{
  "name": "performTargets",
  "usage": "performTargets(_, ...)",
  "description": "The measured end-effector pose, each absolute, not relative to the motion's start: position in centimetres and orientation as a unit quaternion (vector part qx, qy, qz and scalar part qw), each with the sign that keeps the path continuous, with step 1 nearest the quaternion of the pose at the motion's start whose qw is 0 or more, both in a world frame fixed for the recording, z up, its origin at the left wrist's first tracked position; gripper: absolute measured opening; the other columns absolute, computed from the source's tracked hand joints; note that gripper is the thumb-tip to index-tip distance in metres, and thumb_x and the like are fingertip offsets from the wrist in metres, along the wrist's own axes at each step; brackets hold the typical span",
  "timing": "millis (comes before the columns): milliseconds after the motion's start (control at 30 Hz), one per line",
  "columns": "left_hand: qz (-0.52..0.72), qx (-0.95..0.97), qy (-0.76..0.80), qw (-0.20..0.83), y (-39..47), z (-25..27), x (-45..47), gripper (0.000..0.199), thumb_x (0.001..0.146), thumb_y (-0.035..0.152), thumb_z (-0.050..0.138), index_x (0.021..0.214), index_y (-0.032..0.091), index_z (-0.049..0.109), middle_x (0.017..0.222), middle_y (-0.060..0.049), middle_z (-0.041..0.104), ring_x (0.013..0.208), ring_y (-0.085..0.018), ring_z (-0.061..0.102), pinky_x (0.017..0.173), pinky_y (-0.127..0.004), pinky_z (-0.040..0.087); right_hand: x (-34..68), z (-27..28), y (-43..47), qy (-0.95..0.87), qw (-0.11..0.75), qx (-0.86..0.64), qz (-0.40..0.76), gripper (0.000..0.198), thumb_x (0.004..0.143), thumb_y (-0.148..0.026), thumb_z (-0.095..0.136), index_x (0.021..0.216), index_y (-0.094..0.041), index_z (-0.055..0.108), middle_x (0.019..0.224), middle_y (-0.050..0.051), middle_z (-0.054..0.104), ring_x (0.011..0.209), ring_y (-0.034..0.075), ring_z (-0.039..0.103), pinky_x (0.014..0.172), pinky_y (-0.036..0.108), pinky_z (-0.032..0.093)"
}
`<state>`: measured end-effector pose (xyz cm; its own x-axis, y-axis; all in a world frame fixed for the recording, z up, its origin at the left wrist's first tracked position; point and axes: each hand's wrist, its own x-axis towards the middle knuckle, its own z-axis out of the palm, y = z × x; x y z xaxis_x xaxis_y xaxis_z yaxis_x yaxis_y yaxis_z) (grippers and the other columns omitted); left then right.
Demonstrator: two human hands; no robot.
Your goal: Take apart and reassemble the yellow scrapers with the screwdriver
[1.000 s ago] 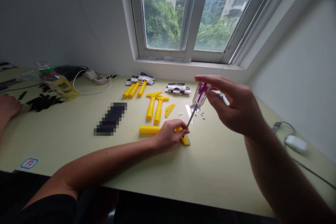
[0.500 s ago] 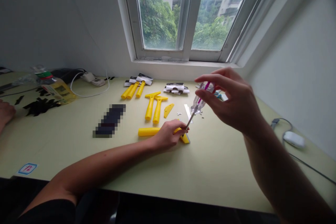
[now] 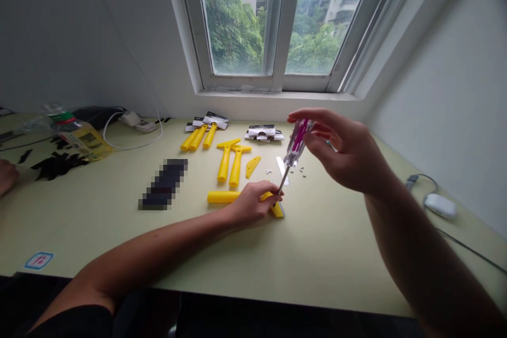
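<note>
A screwdriver (image 3: 297, 142) with a clear and purple handle stands tilted, and my right hand (image 3: 344, 150) is closed around its handle, index finger over the top end. Its metal shaft points down to the head of a yellow scraper (image 3: 222, 197) lying on the table. My left hand (image 3: 255, 203) is closed on that scraper's head, fingertips by the screwdriver tip, which they partly hide. A thin blade edge shows past the scraper's head. Beyond the hands lie a yellow cover piece (image 3: 252, 167), small nuts (image 3: 268, 171), a flat metal blade (image 3: 282, 169) and tiny screws (image 3: 302, 172).
Two yellow scraper handles (image 3: 229, 163) lie behind my left hand, with several carded scrapers (image 3: 200, 134) and folded cards (image 3: 263, 132) farther back. A pixelated dark object (image 3: 163, 185), a bottle (image 3: 81, 134) and black strips (image 3: 59, 165) are leftward. Another person's hand (image 3: 7, 176) rests far left.
My right hand's fingers have shifted on the screwdriver handle, and the handle shows more upright. My left hand stays on the scraper. The whole view has shifted slightly.
</note>
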<state>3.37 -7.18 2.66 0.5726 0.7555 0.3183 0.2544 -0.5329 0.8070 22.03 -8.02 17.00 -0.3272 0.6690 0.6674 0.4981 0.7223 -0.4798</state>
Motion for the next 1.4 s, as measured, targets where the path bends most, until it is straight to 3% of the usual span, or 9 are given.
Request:
performTargets(200, 0.250, 0.893, 0.327, 0.183, -7.0, 4.0, 1.7, 0.027, 0.091, 0.027, 0.055, 0.116, 0.018, 0.062, 0.118, -0.011, 0.062, 0.109, -0.023, 0.058, 0.095, -0.037, 0.049, 22.7, 16.9, -7.5, -0.790, 0.471, -0.358, 0.159, 0.037, 0.082, -0.027, 0.066, 0.117, -0.031, 0.055, 0.112, 0.002, 0.068, 0.090, 0.021, 0.069, 0.083, 0.042, 0.059)
performTargets(300, 0.140, 0.922, 0.358, 0.050, -7.1, 4.3, 0.8, 0.021, 0.093, 0.029, 0.050, 0.103, 0.016, 0.063, 0.102, -0.011, 0.064, 0.097, -0.025, 0.059, 0.085, -0.041, 0.051, 23.2, 17.3, -7.5, -0.806, 0.439, -0.334, 0.215, 0.031, 0.087, -0.025, 0.056, 0.118, -0.029, 0.055, 0.113, 0.004, 0.067, 0.087, 0.021, 0.069, 0.077, 0.041, 0.058)
performTargets(400, 0.079, 0.926, 0.369, -0.012, -7.4, 3.7, 0.7, 0.021, 0.095, 0.031, 0.047, 0.093, 0.015, 0.061, 0.091, -0.009, 0.063, 0.085, -0.024, 0.059, 0.077, -0.039, 0.051, 23.5, 17.7, -7.7, -0.822, 0.410, -0.369, 0.142, 0.024, 0.091, -0.031, 0.052, 0.110, -0.024, 0.064, 0.105, 0.006, 0.067, 0.083, 0.021, 0.066, 0.073, 0.040, 0.056)
performTargets(533, 0.079, 0.924, 0.373, -0.025, -7.6, 2.7, 1.3, 0.022, 0.097, 0.031, 0.044, 0.089, 0.016, 0.059, 0.090, -0.007, 0.061, 0.084, -0.021, 0.057, 0.077, -0.036, 0.050, 23.3, 17.7, -7.7, -0.809, 0.418, -0.410, 0.054, 0.032, 0.086, -0.039, 0.061, 0.113, -0.024, 0.067, 0.097, 0.006, 0.065, 0.077, 0.018, 0.062, 0.072, 0.038, 0.054)
performTargets(667, 0.090, 0.920, 0.381, -0.034, -7.7, 2.3, 1.5, 0.020, 0.096, 0.031, 0.044, 0.090, 0.017, 0.058, 0.091, -0.007, 0.060, 0.084, -0.021, 0.055, 0.077, -0.035, 0.049, 23.4, 17.5, -7.7, -0.812, 0.433, -0.363, 0.144, 0.042, 0.088, -0.028, 0.056, 0.130, -0.025, 0.055, 0.099, 0.005, 0.067, 0.080, 0.017, 0.064, 0.075, 0.035, 0.054)
performTargets(900, 0.093, 0.917, 0.384, -0.042, -7.7, 2.1, 1.5, 0.017, 0.095, 0.030, 0.046, 0.091, 0.018, 0.057, 0.091, -0.006, 0.060, 0.084, -0.021, 0.054, 0.076, -0.035, 0.048, 23.3, 17.7, -7.7, -0.820, 0.437, -0.354, 0.111, 0.026, 0.086, -0.035, 0.062, 0.106, -0.021, 0.070, 0.104, 0.007, 0.065, 0.084, 0.017, 0.063, 0.075, 0.035, 0.053)
performTargets(1067, 0.099, 0.917, 0.384, -0.043, -7.7, 2.0, 1.6, 0.016, 0.095, 0.030, 0.046, 0.092, 0.019, 0.056, 0.091, -0.006, 0.060, 0.084, -0.021, 0.054, 0.076, -0.035, 0.048, 23.6, 18.0, -8.0, -0.845, 0.433, -0.258, 0.180, 0.035, 0.090, -0.023, 0.054, 0.124, -0.023, 0.063, 0.111, 0.005, 0.067, 0.095, 0.017, 0.063, 0.084, 0.034, 0.053)
performTargets(1267, 0.089, 0.915, 0.390, -0.054, -7.8, 2.2, 1.7, 0.013, 0.094, 0.030, 0.048, 0.090, 0.019, 0.054, 0.091, -0.006, 0.059, 0.084, -0.021, 0.054, 0.076, -0.035, 0.048, 23.5, 17.9, -7.8, -0.843, 0.449, -0.289, 0.070, 0.027, 0.087, -0.036, 0.062, 0.107, -0.022, 0.072, 0.098, 0.006, 0.067, 0.072, 0.013, 0.058, 0.065, 0.029, 0.048)
performTargets(1400, 0.082, 0.915, 0.392, -0.060, -7.8, 2.2, 1.7, 0.011, 0.093, 0.031, 0.050, 0.090, 0.020, 0.053, 0.090, -0.005, 0.059, 0.085, -0.020, 0.054, 0.076, -0.034, 0.048, 23.8, 17.8, -7.4, -0.852, 0.432, -0.286, 0.080, 0.026, 0.088, -0.030, 0.059, 0.111, -0.025, 0.070, 0.097, 0.004, 0.070, 0.071, 0.014, 0.060, 0.066, 0.030, 0.046)
